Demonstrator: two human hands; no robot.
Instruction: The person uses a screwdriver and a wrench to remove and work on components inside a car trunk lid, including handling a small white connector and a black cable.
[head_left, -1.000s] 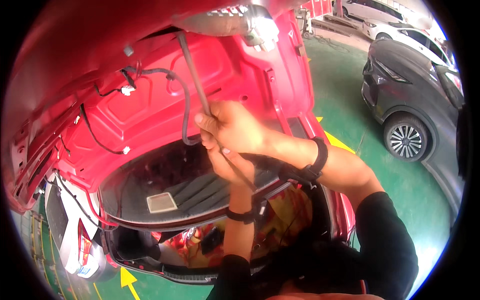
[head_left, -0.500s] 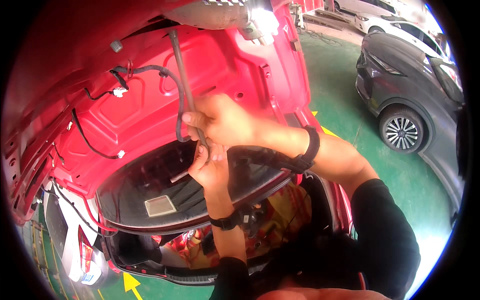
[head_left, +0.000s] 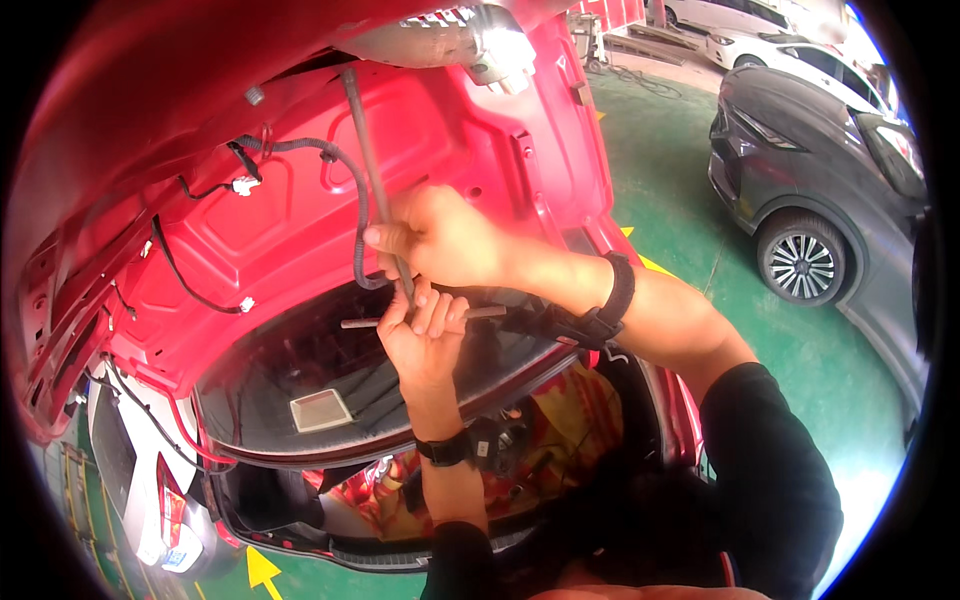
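A long metal T-handled rod point(head_left: 360, 130) runs up from my hands to a dark gap in the raised red lid point(head_left: 440, 130). My right hand point(head_left: 435, 235) is closed round the shaft. Below it, my left hand point(head_left: 420, 340) grips the tool where its crossbar point(head_left: 485, 312) meets the shaft. A corrugated wire loom point(head_left: 360, 195) loops beside my right hand, and loose wires with white connectors point(head_left: 243, 185) hang from the lid. A silvery part with a bright white end point(head_left: 420, 45) sits at the top, near the rod's upper end.
Beneath lie a rear window point(head_left: 255, 405) and the car's open trunk point(head_left: 570, 420) with red-and-yellow cloth inside. A grey car point(head_left: 780, 150) stands right on the green floor point(head_left: 660, 150), white cars point(head_left: 815, 65) behind it. A white vehicle point(head_left: 135, 450) is lower left.
My left hand has moved up and left, turning so the crossbar now shows horizontally. My right hand and forearm have shifted slightly left, staying on the shaft.
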